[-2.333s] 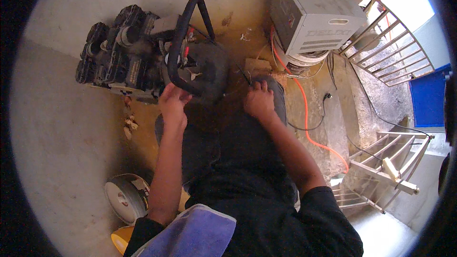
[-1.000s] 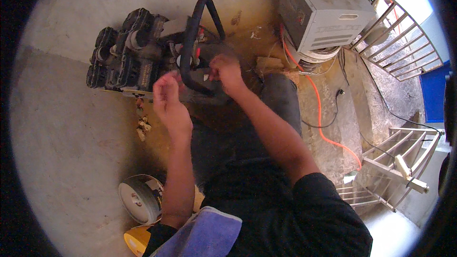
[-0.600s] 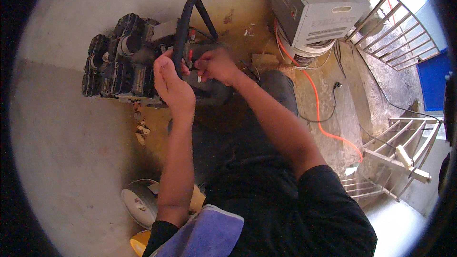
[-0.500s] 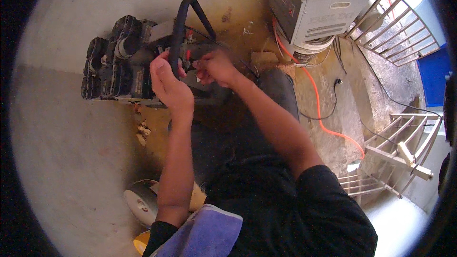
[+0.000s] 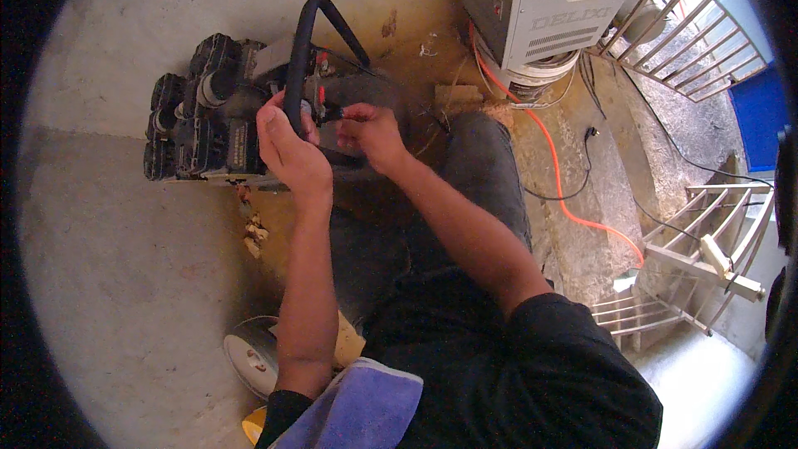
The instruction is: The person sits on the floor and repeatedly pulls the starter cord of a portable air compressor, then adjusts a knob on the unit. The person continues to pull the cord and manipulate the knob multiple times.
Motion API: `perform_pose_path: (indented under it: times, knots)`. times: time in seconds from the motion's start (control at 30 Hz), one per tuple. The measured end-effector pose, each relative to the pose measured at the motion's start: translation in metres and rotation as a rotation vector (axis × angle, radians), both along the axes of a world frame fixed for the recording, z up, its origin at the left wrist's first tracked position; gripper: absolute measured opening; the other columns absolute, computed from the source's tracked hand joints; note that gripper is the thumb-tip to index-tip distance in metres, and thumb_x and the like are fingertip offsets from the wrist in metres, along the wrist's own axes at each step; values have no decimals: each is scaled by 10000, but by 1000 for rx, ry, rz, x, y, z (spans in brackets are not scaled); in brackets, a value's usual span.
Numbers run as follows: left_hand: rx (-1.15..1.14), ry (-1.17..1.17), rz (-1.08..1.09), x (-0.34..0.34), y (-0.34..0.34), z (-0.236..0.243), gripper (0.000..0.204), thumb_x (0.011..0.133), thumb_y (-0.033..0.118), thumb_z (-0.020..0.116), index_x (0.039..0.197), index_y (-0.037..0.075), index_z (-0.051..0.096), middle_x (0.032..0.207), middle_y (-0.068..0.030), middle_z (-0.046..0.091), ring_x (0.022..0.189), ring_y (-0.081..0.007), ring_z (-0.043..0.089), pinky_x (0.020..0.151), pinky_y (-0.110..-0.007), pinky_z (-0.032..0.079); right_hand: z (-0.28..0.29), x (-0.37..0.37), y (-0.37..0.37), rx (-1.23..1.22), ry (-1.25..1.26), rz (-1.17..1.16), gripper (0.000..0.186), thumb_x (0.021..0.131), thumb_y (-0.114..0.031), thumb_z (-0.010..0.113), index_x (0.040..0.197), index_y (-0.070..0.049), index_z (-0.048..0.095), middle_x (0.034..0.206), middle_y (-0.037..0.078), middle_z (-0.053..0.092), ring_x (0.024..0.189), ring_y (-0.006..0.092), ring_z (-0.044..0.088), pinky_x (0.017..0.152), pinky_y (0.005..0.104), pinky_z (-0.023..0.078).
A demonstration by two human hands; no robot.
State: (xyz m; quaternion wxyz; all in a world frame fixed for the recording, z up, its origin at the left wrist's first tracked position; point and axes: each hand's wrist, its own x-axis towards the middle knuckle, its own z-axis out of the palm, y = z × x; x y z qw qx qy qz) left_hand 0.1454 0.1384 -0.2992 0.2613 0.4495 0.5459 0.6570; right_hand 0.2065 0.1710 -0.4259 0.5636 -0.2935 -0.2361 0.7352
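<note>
The blocky, dusty black machine [image 5: 241, 112] with the bent black tubular handle [image 5: 296, 71] sits before you in the upper left of the frame, a small red part [image 5: 322, 93] beside its handle. Your right hand [image 5: 374, 138], earlier by your knee, is now at the small dark fitting [image 5: 332, 111], fingers curled; I can't tell whether they grip. Your left hand [image 5: 297, 160], half curled, reaches behind the handle, its hold hidden.

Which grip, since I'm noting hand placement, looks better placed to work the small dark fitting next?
Probably the right grip: its fingertips are at the small dark fitting, while the left grip sits partly behind the black tubular handle.
</note>
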Motion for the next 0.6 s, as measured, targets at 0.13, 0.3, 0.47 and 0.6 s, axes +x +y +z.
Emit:
perform_pose_path:
  times: [0.13, 0.3, 0.47, 0.6]
  knots:
    - [8, -33, -45, -6, 1, -6, 371, 1011, 345, 400, 1153, 35, 544, 700, -16, 490, 565, -100, 435, 486, -247, 352, -10, -8, 2, 68, -108, -78, 158, 800, -38, 716, 917, 23, 629, 777, 81, 666, 598, 167, 641, 578, 266, 498]
    - [23, -9, -42, -3, -1, -4, 402, 1009, 384, 399, 1110, 23, 547, 716, -17, 503, 566, -85, 420, 491, -229, 325, -16, -16, 3, 79, -91, -121, 134, 814, -29, 699, 908, 29, 624, 772, 82, 662, 628, 162, 645, 590, 283, 508]
    - [35, 20, -27, -6, 1, -6, 383, 1008, 344, 389, 1157, 26, 541, 699, -14, 490, 543, -103, 426, 477, -253, 352, -19, -20, -4, 78, -58, -118, 119, 815, -17, 692, 904, 22, 623, 772, 71, 652, 683, 156, 644, 620, 287, 519]
    - [14, -43, -39, -1, -1, -1, 430, 1009, 375, 373, 1103, -10, 540, 667, -30, 481, 554, -96, 416, 499, -242, 328, -9, -25, -11, -35, 144, -88, 122, 819, -53, 692, 895, 22, 632, 779, 65, 647, 725, 148, 630, 640, 286, 514]
